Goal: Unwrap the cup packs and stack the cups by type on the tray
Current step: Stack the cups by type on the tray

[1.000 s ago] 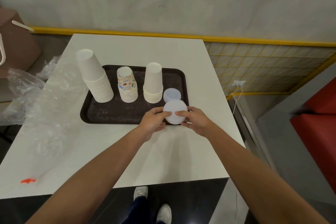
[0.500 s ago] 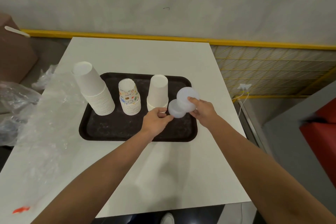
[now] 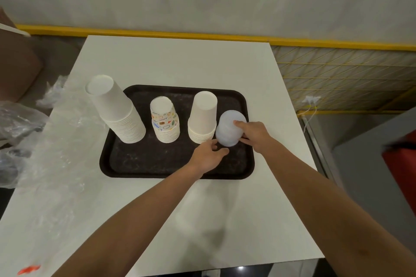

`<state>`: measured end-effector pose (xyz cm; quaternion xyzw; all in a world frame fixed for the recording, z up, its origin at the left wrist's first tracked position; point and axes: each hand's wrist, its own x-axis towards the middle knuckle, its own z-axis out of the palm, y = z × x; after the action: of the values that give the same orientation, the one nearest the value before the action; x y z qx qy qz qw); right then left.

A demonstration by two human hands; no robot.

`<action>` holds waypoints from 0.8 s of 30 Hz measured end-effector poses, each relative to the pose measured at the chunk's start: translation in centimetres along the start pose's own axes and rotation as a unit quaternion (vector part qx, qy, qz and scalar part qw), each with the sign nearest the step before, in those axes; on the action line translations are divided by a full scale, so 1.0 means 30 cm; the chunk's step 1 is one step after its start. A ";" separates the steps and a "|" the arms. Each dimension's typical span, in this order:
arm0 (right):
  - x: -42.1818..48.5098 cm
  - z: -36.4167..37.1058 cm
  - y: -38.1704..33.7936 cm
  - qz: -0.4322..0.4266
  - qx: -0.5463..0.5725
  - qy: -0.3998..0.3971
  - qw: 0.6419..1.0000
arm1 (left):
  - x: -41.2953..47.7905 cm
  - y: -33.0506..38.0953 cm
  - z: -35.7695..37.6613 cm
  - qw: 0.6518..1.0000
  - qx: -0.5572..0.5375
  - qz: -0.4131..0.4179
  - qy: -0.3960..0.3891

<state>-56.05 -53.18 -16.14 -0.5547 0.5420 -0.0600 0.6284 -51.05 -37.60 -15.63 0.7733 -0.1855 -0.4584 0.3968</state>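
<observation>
Head view, the only one: four upside-down stacks stand in a row on the dark tray, which lies on the white table. From left to right they are tall white cups, printed cups, plain white cups and translucent plastic cups, this last just beside the plain stack at the tray's right end.

The right hand grips the translucent stack, thumb on its top edge and fingers curled round its right side. The left hand sits at the stack's near-left foot with loosely curled fingers. Whether their tips touch the rim, I cannot tell.

Half a second ago the right hand held its plastic cups tilted above a separate short pile. Now they read as one stack on the tray, so the last type looks joined and the sorting seems nearly finished.

Crumpled clear wrap covers the table's left side, with a red scrap at the near-left corner.
</observation>
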 end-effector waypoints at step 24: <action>-0.034 -0.005 0.023 -0.054 -0.103 -0.038 0.993 | 0.027 0.030 0.021 0.984 -0.145 -0.073 -0.071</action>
<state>-56.94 -52.33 -16.01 -0.6466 0.4902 -0.0164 0.5843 -51.12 -38.96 -15.54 0.6848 -0.0879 -0.5619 0.4556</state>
